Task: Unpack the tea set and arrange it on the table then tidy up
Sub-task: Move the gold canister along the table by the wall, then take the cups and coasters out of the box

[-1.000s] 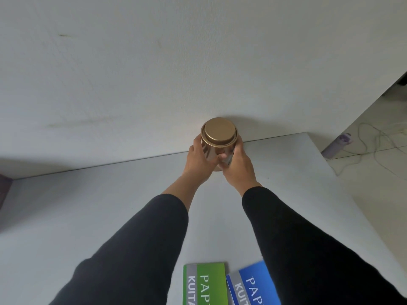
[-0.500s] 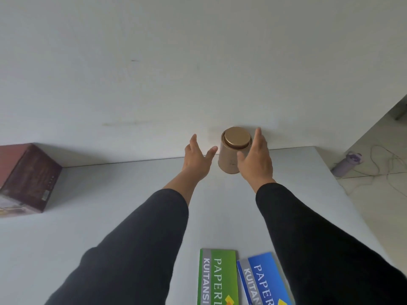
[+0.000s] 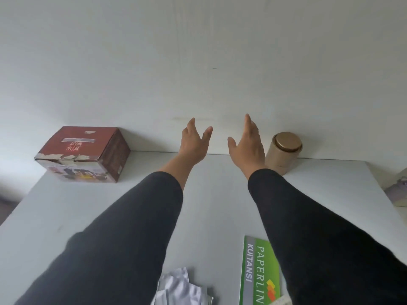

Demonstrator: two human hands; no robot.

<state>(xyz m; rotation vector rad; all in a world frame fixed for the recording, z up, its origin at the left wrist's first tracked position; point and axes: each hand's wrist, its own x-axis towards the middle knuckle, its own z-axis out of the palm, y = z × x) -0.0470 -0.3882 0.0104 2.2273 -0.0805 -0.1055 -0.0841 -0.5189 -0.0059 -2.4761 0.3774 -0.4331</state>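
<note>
A gold tea canister (image 3: 284, 154) with a round lid stands upright at the back right of the white table (image 3: 220, 208), against the wall. A red-brown cardboard box (image 3: 84, 154) with torn tape sits at the back left. My left hand (image 3: 193, 143) and my right hand (image 3: 247, 146) hover over the table between the two, both open with fingers spread and holding nothing. The right hand is just left of the canister and apart from it.
A green receipt book (image 3: 258, 271) lies near the front edge, partly under my right sleeve. Crumpled silvery wrapping (image 3: 178, 287) lies at the front centre. The table's right edge drops to the floor, where a purple object (image 3: 398, 190) lies.
Both hands let go of the canister, which now stands on the table, and moved left, away from it. My view swung left, bringing the cardboard box fully into sight.
</note>
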